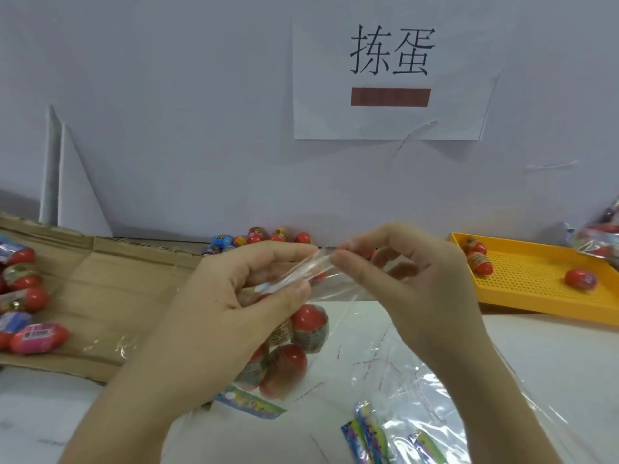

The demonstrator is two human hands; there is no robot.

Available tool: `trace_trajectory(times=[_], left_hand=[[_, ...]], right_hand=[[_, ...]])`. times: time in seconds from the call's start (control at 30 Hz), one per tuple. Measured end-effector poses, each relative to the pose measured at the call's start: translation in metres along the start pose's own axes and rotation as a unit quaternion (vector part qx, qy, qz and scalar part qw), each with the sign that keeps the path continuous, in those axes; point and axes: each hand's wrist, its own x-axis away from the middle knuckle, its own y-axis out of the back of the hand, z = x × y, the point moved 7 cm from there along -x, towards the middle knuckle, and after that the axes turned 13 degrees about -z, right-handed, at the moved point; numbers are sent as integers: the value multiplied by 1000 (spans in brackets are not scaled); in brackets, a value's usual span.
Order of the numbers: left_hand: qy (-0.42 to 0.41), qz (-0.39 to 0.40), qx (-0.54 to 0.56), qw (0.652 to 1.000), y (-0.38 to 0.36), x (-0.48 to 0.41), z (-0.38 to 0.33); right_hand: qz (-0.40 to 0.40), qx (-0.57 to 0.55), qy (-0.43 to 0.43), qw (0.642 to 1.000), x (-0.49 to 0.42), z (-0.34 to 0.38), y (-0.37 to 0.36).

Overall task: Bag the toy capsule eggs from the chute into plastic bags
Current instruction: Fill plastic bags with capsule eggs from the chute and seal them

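On the head camera, my left hand (241,286) and my right hand (415,272) are both raised over the white table (536,363). Each pinches the top of one clear plastic bag (335,289) between thumb and fingers, with the film gathered into a narrow strip between them. The bag hangs under my left hand with several red-capped eggs (310,319) inside it. More loose eggs (30,309) lie on the cardboard chute (134,283) to my left. A few sit along the foot of the wall, and others are in the yellow tray (536,272) to my right. Empty bags (368,426) lie on the table close in front of me.

I judge the film to be thin, limp and slippery, so the loaded eggs could drag it through loose fingers. The best hold looks to be the bunched neck, just above the eggs. The eggs themselves seem light, hard and quick to roll.
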Motion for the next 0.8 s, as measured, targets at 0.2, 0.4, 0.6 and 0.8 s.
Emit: trace_trajectory(times=[0.2,0.4,0.6,0.8], left_hand=[[3,-33,-15,999,10,-4,4],[20,-112,8,993,34,-9,14],[39,-133,-9,990,34,-10,25],[42,-193,13,980,36,-12,27]], right_hand=[[-32,-117,-85,989,-7,-25,20],[-61,23,-173,983,-9,-74,46],[-93,217,-186,954,0,-103,55],[234,391,-228,860,25,-121,20]])
